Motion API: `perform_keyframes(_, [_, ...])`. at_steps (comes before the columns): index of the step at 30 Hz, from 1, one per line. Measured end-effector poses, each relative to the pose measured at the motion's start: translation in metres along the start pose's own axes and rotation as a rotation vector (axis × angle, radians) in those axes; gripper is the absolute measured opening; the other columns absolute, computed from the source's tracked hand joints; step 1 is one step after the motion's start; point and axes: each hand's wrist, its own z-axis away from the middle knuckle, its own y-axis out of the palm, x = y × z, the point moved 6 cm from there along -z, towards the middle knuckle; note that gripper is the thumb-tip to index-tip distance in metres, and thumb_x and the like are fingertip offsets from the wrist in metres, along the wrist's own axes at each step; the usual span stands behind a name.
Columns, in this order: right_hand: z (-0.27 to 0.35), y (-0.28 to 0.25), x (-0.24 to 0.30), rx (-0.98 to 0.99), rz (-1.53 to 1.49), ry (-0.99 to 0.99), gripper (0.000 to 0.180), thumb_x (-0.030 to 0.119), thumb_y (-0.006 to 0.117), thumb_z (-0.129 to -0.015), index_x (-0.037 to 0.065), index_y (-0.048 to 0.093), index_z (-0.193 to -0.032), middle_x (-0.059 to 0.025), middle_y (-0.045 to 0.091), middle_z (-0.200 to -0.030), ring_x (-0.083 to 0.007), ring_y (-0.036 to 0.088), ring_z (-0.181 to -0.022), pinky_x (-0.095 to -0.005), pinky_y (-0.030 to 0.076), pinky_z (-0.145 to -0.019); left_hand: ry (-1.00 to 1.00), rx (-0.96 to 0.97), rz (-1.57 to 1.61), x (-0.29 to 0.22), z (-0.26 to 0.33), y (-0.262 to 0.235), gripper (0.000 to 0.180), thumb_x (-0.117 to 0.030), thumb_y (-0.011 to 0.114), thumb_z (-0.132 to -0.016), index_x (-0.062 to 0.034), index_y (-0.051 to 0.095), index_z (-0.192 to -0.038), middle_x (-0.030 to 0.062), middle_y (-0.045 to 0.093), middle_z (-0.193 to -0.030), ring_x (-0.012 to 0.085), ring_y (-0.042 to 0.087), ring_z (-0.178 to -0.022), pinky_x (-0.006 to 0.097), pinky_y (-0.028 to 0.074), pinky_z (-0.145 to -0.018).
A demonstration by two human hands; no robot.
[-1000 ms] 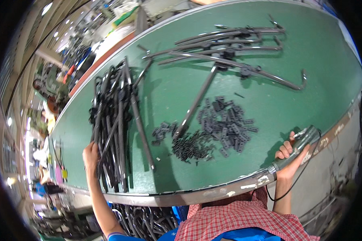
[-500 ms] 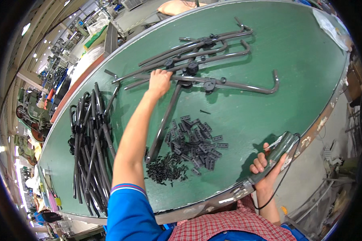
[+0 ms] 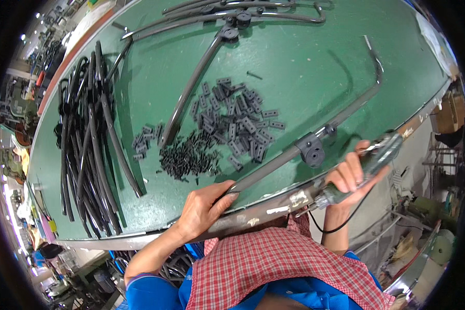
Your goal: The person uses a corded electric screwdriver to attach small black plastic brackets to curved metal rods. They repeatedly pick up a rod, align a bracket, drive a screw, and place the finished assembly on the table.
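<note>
My left hand [image 3: 205, 209] is closed round the near end of a dark bent metal tube [image 3: 274, 164] at the table's front edge. The tube slants up to the right, carries a round black joint piece [image 3: 312, 150], and ends in an upturned bend. My right hand [image 3: 347, 178] grips a dark green electric screwdriver [image 3: 366, 170] with a black cord, just beyond the table edge and close to the joint. Its bit points down and left. Left of the tube lie a heap of dark grey slotted blocks [image 3: 243, 121] and a pile of small black screws [image 3: 189, 156].
Several bent tubes with joints [image 3: 227, 15] lie along the far side of the green table [image 3: 299, 67]. A bundle of dark tubes [image 3: 85, 144] lies at the left. One lone tube [image 3: 191, 98] reaches down to the screws. A pale plastic sheet [image 3: 435, 44] hangs at the far right edge.
My left hand has taken a tube from the far group and drawn it to the front edge. My right hand still holds the screwdriver. The view has shifted nearer to me.
</note>
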Motion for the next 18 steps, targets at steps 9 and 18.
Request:
perform_keyframes(9, [-0.064,0.04,-0.117,-0.141,0.655,-0.163,0.096,0.083,0.045,-0.075,0.007,0.039,-0.133,-0.0034,0.048,-0.068,-0.0166,0.049,-0.058,-0.0324,0.044,-0.057,0.157,-0.193,-0.329,0.016,0.014,0.001,0.035,-0.018,0.071,-0.079,-0.0085,0.064,-0.112,0.0067,0.057,-0.075,0.0238,0.059,-0.065,0.036,0.049,-0.058])
perform_keyframes(18, [-0.068,0.019,-0.19,0.02,1.372,-0.268,0.109,0.086,0.047,-0.071,0.0,0.03,-0.135,-0.0049,0.049,-0.075,-0.0172,0.05,-0.066,-0.0345,0.045,-0.061,0.103,-0.183,-0.263,0.02,0.017,-0.001,0.031,-0.022,0.069,-0.081,-0.0083,0.064,-0.109,0.0057,0.056,-0.077,0.0233,0.06,-0.07,0.036,0.05,-0.061])
